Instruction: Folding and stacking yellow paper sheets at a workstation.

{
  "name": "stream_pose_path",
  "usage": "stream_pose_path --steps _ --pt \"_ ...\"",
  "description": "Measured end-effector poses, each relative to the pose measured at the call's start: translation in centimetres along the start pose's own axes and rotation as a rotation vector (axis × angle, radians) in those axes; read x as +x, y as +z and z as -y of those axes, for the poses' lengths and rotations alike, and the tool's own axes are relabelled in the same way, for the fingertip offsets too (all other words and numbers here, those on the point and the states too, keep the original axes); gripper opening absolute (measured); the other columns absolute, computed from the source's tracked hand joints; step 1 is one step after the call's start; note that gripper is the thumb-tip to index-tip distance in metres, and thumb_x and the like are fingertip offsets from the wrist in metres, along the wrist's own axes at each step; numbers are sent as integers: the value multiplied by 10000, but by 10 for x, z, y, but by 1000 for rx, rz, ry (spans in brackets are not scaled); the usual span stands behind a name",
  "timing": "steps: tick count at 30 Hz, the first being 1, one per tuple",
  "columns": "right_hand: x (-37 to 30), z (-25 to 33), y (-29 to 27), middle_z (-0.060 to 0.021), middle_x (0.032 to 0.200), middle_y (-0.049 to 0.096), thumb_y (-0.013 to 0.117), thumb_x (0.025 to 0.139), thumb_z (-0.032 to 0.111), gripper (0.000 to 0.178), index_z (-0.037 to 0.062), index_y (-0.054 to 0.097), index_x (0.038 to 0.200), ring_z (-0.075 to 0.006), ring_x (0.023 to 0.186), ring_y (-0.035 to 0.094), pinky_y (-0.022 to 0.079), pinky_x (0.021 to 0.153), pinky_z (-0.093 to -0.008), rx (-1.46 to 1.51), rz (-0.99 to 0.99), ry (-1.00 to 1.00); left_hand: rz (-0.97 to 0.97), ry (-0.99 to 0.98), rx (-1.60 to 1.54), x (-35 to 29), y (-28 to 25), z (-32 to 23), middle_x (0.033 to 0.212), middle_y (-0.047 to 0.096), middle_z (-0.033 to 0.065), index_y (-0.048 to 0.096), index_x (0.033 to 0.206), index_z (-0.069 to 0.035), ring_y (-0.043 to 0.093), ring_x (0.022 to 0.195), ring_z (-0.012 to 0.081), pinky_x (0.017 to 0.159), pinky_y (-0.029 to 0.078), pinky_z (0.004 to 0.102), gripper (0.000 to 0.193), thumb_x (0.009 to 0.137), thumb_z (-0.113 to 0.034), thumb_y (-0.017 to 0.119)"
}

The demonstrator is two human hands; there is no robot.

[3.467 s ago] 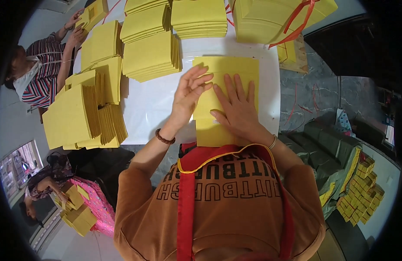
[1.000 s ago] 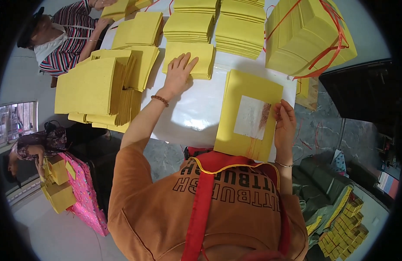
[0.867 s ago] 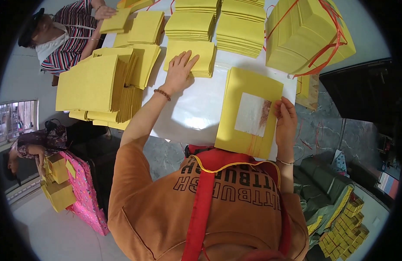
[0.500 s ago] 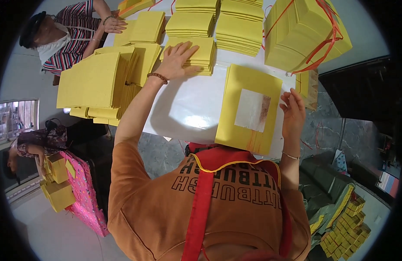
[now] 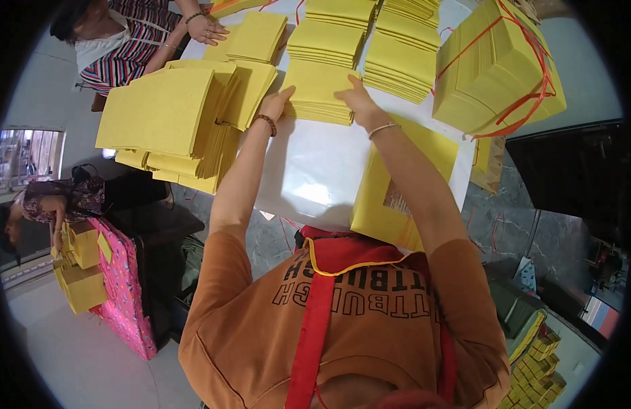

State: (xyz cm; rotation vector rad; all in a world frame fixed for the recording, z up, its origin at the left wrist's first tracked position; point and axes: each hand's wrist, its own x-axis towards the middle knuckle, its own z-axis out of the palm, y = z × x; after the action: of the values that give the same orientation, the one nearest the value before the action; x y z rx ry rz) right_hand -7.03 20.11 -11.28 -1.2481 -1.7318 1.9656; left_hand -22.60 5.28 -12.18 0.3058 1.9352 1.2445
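Note:
My left hand (image 5: 277, 103) and my right hand (image 5: 358, 102) grip a stack of folded yellow paper (image 5: 321, 85) by its two sides, at the near end of the middle row. The stack lies flat on the white-topped table (image 5: 298, 167). Beneath my right forearm is a larger yellow paper pile (image 5: 373, 198); the forearm hides most of the pale, red-smudged patch on its top.
Tall yellow paper piles (image 5: 155, 112) stand at the left. A red-tied yellow bundle (image 5: 482, 78) stands at the right, beside another row of stacks (image 5: 401, 61). A co-worker's hand (image 5: 206, 31) is at the far left; another person (image 5: 46, 204) works beyond the table.
My right hand has left the larger pile's right edge and come across to the near stack. My left hand has gone from the stack's top to its left side. The view has shifted.

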Motion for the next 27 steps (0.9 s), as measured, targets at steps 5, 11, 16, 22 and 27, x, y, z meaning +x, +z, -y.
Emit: stream_pose_path --steps 5,11,16,22,27 --pt "-1 -3 1 -167 1339 371 630 750 38 695 114 321 1367 -289 1197 408 408 910 -392 -29 -28 109 134 -9 -21 0 -4 -1 620 509 -42 600 829 -115 436 529 65 473 335 224 358 770 -465 647" --pt "-29 31 0 -176 1334 369 583 755 -15 686 145 314 1365 -297 1195 406 402 890 -449 11 -45 256 328 -242 -33 6 -15 -15 694 574 -22 608 921 -107 488 594 67 517 343 211 455 751 -527 644" --pt "-25 24 -10 -180 1338 362 569 738 -40 694 148 327 1361 -285 1214 380 382 907 -445 57 -35 163 374 -132 -202 -19 5 -25 1076 598 44 538 1178 -63 523 951 118 753 390 246 579 776 -466 639" --pt "-40 30 -11 -168 1340 361 604 712 -21 773 136 272 1391 -285 1212 375 353 944 -403 157 51 134 346 -15 -539 -32 9 0 1180 546 95 449 1238 -11 519 1085 182 892 432 314 550 794 -261 655" --pt "-36 48 -45 -148 1364 356 743 629 72 1095 102 6 1438 -286 1215 391 365 943 -404 30 440 -77 388 311 -634 -52 -1 3 1254 460 94 288 1327 -26 465 1160 215 947 416 330 766 684 -14 705"
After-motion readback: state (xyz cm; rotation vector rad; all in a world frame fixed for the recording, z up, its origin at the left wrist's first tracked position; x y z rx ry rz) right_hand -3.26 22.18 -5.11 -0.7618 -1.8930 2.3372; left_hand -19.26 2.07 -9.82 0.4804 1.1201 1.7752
